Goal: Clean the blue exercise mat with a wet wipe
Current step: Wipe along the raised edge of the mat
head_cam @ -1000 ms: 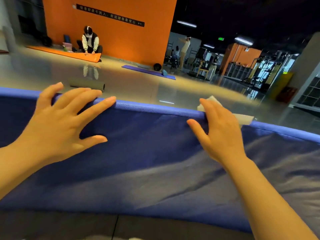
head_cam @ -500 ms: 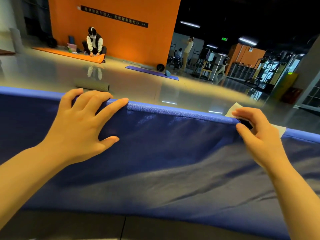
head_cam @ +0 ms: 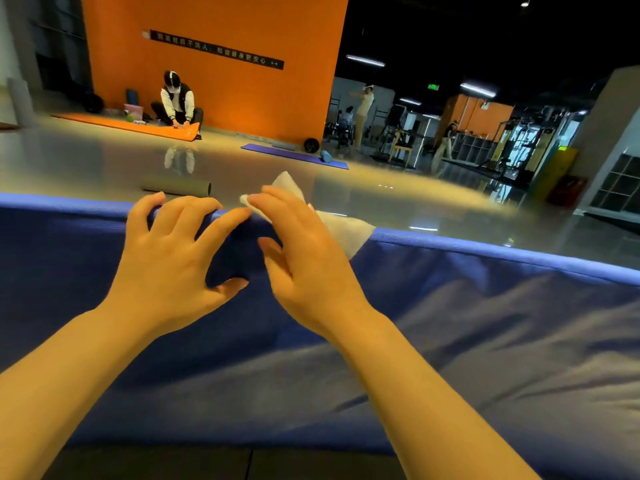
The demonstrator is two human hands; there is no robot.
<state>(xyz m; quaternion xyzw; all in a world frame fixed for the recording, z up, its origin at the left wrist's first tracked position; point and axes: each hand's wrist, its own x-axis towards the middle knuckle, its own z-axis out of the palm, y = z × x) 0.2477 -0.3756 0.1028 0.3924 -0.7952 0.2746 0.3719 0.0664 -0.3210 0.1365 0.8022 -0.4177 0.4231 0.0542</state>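
Head view: right hand holds half-hidden wipe; left hand grips mat edge.
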